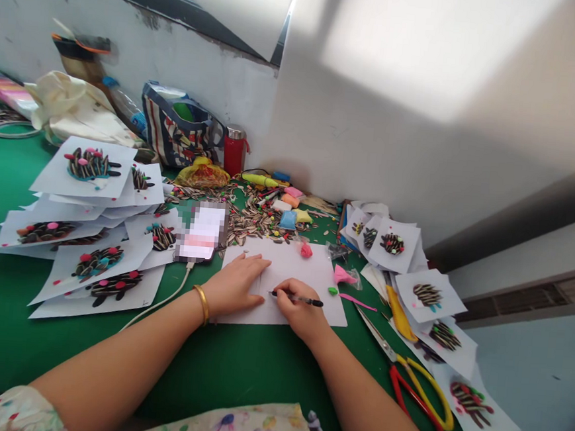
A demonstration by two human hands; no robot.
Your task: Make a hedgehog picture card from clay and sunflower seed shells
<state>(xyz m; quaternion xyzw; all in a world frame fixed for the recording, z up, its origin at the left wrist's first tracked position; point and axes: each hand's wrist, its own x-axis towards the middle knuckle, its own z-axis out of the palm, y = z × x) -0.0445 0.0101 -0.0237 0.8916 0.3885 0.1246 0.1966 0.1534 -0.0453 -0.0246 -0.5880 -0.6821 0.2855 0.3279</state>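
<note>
A white sheet of paper [284, 258] lies on the green table in front of me. My left hand [240, 281] rests flat on its left part with the fingers spread. In my right hand [302, 310] is a black pen [310, 302], its tip at the paper near the middle. Any marks under the tip are too faint to make out. Lumps of red clay [306, 249] and pink clay [343, 274] sit at the sheet's upper right, with a small green piece [332, 291] and a pink strip [357, 302] by its right edge.
Stacked seed-and-clay pictures [85, 166] stand at the left; more pictures [428, 294] lie at the right. Scissors [405, 371] and a yellow utility knife [399, 311] are right of the sheet. Behind are a phone [201, 232] on a cable, sunflower seeds [252, 219] and a red flask [233, 151].
</note>
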